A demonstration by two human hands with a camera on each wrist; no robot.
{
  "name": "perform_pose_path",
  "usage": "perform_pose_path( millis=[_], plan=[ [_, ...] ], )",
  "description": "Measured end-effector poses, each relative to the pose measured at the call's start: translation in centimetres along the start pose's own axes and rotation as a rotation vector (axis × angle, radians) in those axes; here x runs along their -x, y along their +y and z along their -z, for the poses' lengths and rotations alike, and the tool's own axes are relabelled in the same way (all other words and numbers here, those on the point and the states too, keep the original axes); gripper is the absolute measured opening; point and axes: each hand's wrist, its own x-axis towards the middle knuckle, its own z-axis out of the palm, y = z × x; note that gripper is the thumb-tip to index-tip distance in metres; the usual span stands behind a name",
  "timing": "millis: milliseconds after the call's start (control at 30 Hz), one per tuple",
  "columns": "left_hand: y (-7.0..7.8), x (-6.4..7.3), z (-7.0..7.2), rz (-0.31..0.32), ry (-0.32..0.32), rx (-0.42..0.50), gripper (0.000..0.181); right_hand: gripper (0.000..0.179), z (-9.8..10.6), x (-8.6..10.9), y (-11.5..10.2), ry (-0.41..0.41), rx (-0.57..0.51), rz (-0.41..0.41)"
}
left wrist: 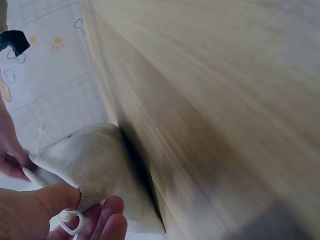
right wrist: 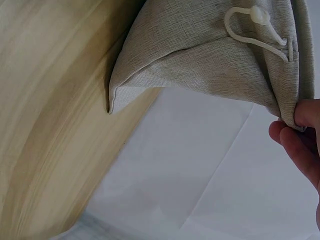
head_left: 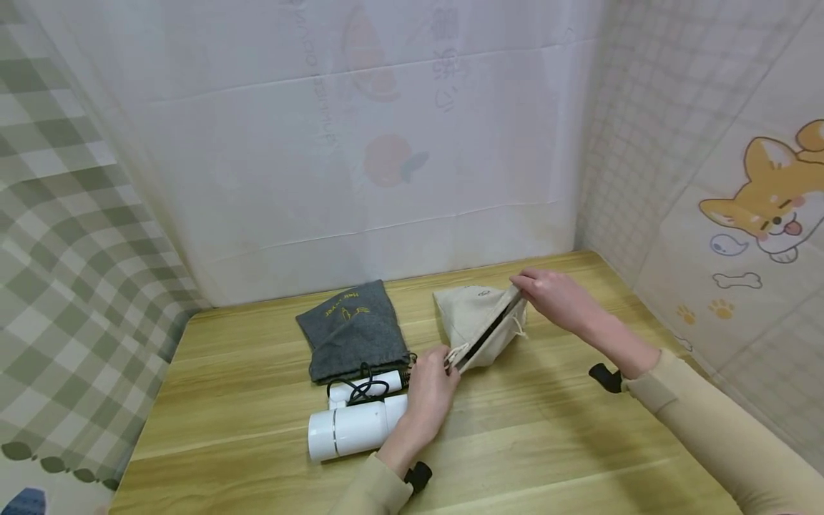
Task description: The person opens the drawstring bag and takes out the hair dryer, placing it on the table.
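Observation:
A beige cloth drawstring bag (head_left: 468,315) is at the right of the table's middle, its mouth pulled into a long dark slit. My left hand (head_left: 430,386) pinches the near end of the mouth; in the left wrist view the thumb and fingers (left wrist: 114,207) grip the hem beside a cord loop. At the far end, my right hand (head_left: 547,295) pinches the other corner of the hem, its thumb and fingertips close together in the right wrist view. A white cord with a knot (right wrist: 260,15) hangs from the bag's side there. The inside of the bag is dark.
Left of the bag lies a dark grey pouch (head_left: 360,329) with yellow print. In front of it rests a white hair dryer (head_left: 354,430) with its black cord (head_left: 367,386) bundled at the handle, partly behind my left hand. Fabric curtains (head_left: 244,179) border the wooden table (head_left: 225,415).

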Motion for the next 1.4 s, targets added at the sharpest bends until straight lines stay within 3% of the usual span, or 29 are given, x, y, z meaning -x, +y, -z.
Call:
perform_pose_path(
  millis=[267,533,800,1100,1400],
  plan=[
    [0.3,-0.3,-0.5,-0.017,-0.016,-0.02,0.016,0.018,-0.5,-1.6,0.7,-0.065,0.042,0.018],
    [0.0,-0.1,-0.6,-0.031,0.011,-0.061,0.014,0.012,-0.1,-2.7,-0.5,-0.035,0.036,0.042],
    [0.1,-0.2,-0.5,-0.039,0.052,-0.095,0.017,0.007,1.0,-2.8,-3.2,-0.088,-0.04,-0.069],
    [0.3,-1.4,0.3,-0.164,0.126,-0.082,0.006,0.009,1.3,-1.4,-4.9,-0.062,-0.059,-0.072],
    [0.0,-2.1,1.5,-0.184,0.109,0.006,0.005,0.016,0.7,1.5,-5.7,0.072,-0.084,-0.103]
  ],
)
